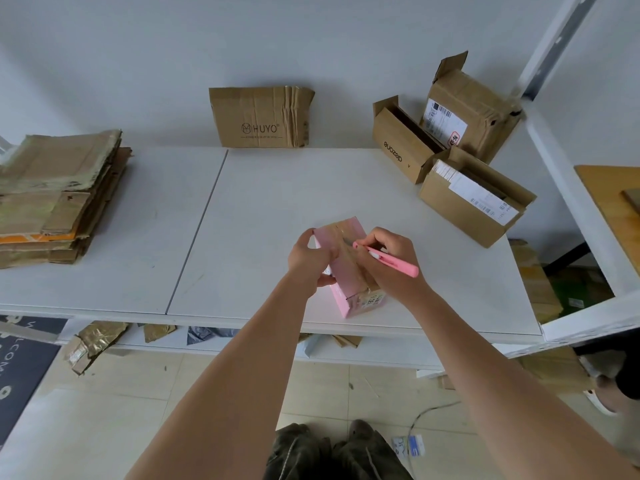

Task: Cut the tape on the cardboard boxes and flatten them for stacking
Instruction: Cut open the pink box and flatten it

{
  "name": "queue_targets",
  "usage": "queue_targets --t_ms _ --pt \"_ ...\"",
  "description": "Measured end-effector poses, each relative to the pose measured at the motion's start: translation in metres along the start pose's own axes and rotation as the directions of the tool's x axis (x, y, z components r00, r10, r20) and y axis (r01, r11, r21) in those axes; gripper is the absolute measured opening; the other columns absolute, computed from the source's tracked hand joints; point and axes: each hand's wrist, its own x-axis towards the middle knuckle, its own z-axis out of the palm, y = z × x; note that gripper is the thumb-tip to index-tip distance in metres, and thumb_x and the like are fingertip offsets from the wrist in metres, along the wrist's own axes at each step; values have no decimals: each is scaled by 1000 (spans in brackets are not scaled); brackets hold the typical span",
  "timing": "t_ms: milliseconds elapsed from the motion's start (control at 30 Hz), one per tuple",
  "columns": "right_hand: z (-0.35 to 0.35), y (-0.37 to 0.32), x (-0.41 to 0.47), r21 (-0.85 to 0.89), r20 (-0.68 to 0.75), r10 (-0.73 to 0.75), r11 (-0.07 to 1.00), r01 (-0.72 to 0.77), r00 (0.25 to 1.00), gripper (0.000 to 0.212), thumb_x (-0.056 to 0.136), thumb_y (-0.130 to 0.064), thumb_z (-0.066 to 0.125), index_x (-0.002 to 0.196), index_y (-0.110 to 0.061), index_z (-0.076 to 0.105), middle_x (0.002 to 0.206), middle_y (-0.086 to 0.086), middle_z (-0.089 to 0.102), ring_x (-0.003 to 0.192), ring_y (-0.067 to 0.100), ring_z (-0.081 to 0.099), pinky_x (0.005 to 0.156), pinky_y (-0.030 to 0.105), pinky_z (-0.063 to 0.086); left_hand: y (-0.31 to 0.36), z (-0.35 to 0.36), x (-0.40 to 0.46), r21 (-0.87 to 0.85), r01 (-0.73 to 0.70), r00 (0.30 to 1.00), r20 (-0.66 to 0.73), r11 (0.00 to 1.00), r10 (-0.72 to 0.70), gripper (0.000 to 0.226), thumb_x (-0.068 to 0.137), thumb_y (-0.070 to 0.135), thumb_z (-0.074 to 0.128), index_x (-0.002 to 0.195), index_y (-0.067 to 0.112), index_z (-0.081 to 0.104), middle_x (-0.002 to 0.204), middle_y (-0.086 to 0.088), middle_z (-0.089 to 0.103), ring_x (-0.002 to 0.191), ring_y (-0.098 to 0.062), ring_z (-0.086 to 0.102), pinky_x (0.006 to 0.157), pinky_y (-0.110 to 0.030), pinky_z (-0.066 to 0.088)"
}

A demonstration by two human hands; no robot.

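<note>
Cardboard this thin should handle light and a little springy, so I judge the pink box (346, 271) wants a firm hold on its side walls, not a squeeze across the taped face, which would likely buckle. It sits at lower centre of the frame on the white table (242, 220), near the front edge, tilted under my hands. My left hand (308, 261) clasps the box's left side, fingers curled round its upper edge. My right hand (388, 261) grips a pink utility knife (391, 259) like a pen, its tip touching the brown tape (349, 247) along the top face. Flattened cardboard (55, 195) is stacked at the left; three brown boxes (450, 157) wait at upper right.
</note>
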Motion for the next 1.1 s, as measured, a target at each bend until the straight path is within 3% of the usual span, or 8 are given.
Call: queue_targets --t_ms 100,267,400,567,767,933,1033,1100 --pt "-5 -2 -2 11 28 8 1000 -8 1000 19 91 -10 68 74 -11 58 62 -1 56 56 7 51 51 18 39 0 0 -1 -6 0 1000 -2 1000 0 71 87 2 65 144 37 41 121 -2 56 88 -34 72 48 -31 57" --pt "-6 -6 -9 29 50 -3 1000 1 999 22 90 -8 68 72 -9 56 60 -4 52 54 7 48 50 15 37 0 0 0 2 -2 1000 -6 1000 2 70 87 2 65 143 37 43 125 -3 57 79 -33 73 60 -39 62" --pt "-5 -11 -15 46 37 -11 999 9 999 25 91 -13 68 71 -7 55 58 0 52 51 7 47 48 18 36 2 1 -2 6 -5 1000 -8 1000 5 71 86 -1 62 143 37 43 121 -3 56 78 -33 73 53 -34 60" --pt "-9 -11 -28 9 45 -49 999 49 998 27 91 -14 68 71 -3 54 58 8 52 52 25 51 48 33 38 4 2 -4 13 -4 1000 -6 1000 4 70 86 -1 62 143 36 44 118 -2 55 82 -34 73 47 -30 56" --pt "-9 -10 -41 -48 -15 -57 997 56 998 23 89 -8 70 72 -2 55 60 4 53 53 18 49 49 21 35 5 4 -3 27 -11 1000 1 1000 11 69 87 0 64 144 33 44 119 -3 59 85 -35 72 64 -42 62" --pt "-11 -13 -50 -114 -47 -70 991 64 996 34 89 -6 70 71 -24 47 59 -15 46 54 7 48 52 9 32 7 9 -3 48 -16 999 -31 999 17 67 87 1 64 144 32 45 116 -4 61 91 -36 71 64 -43 61" --pt "-11 -15 -56 -172 -53 -112 980 102 992 21 86 -1 69 73 -11 55 62 -13 52 55 6 52 54 11 37 8 9 -4 40 -13 999 -36 999 15 68 86 -1 64 143 31 46 111 -3 62 92 -34 71 54 -37 60" --pt "-12 -16 -61 -212 -52 -142 969 128 988 12 82 4 71 78 -2 60 64 -1 59 56 15 57 52 25 46 8 10 -4 40 -16 999 -34 999 18 68 86 -3 62 143 31 46 112 -3 62 91 -34 71 49 -34 58"
